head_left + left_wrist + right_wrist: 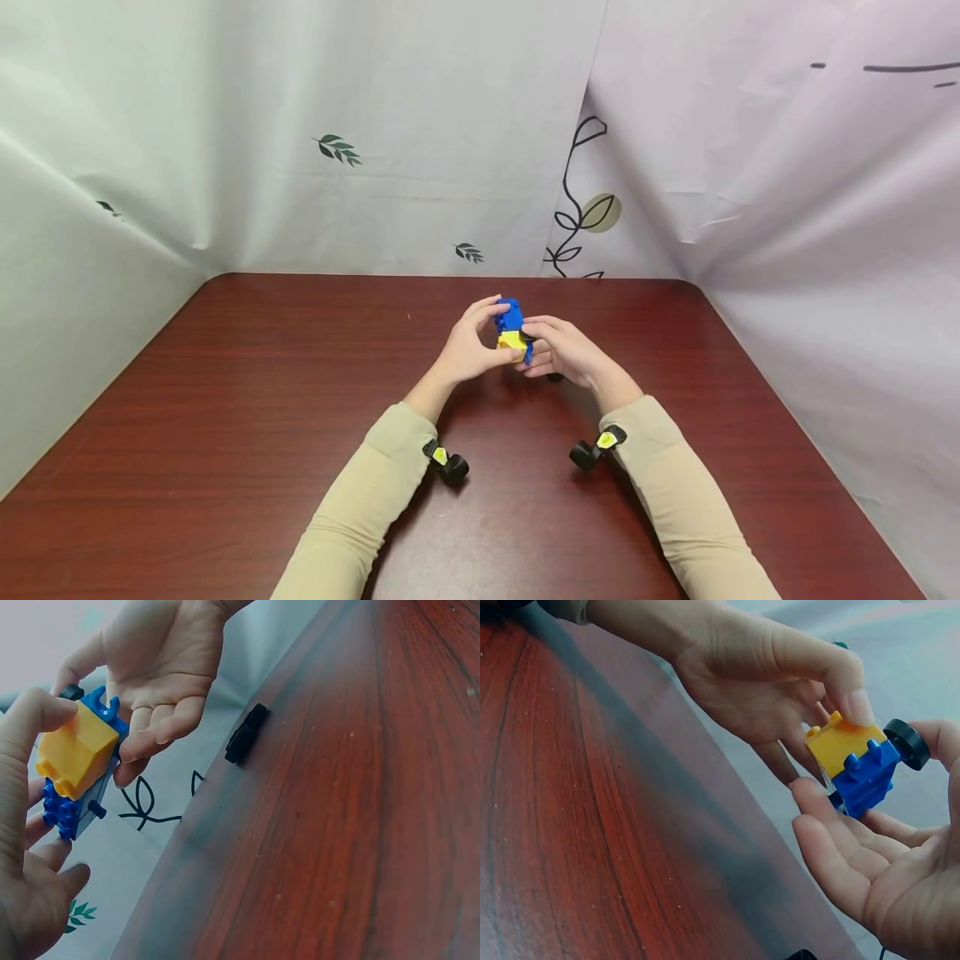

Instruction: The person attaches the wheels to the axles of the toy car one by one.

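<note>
A toy of blue and yellow building bricks (510,317) is held between both hands above the far part of the table. My left hand (468,348) grips it, thumb on the yellow brick (79,746) and fingertips at its blue studded end (61,810). At the other end is a blue piece with raised knobs (866,776). My right hand (566,350) pinches a small black wheel (906,745) against that end with the thumb. Fingers of the right hand rest curled under the blue piece. Whether the wheel is attached cannot be seen.
On the dark red wooden table (262,417), a black piece (246,733) lies near the right hand, its exact kind unclear. A white curtain (420,125) with printed leaves stands behind the table and along its sides. Each sleeve carries a black wrist camera (453,469).
</note>
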